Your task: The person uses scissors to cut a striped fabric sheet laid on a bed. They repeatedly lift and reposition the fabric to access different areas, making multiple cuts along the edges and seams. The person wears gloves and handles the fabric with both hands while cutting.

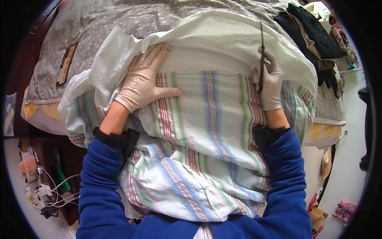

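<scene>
Striped cotton cloth (191, 113) lies across the bed's near edge and down over my lap, in loose folds at the bottom. White fabric (226, 33) borders its far side, raised in a curved fold. My left hand (143, 79), in a pale glove, rests flat where the stripes meet the white, thumb stretched right. In my right hand (270, 80), gloved with small dots, is a slim dark tool (262, 64), apparently scissors seen edge-on. Its thin tip points away from me over the white fabric. The palm side of my right grip is hidden.
A floral bedcover (89, 38) spreads beneath the cloth. On it lie a small flat box (66, 64) with writing at left and dark clothes (316, 35) at right. White cables (53, 191) tangle at lower left. A pink item (344, 210) sits at lower right.
</scene>
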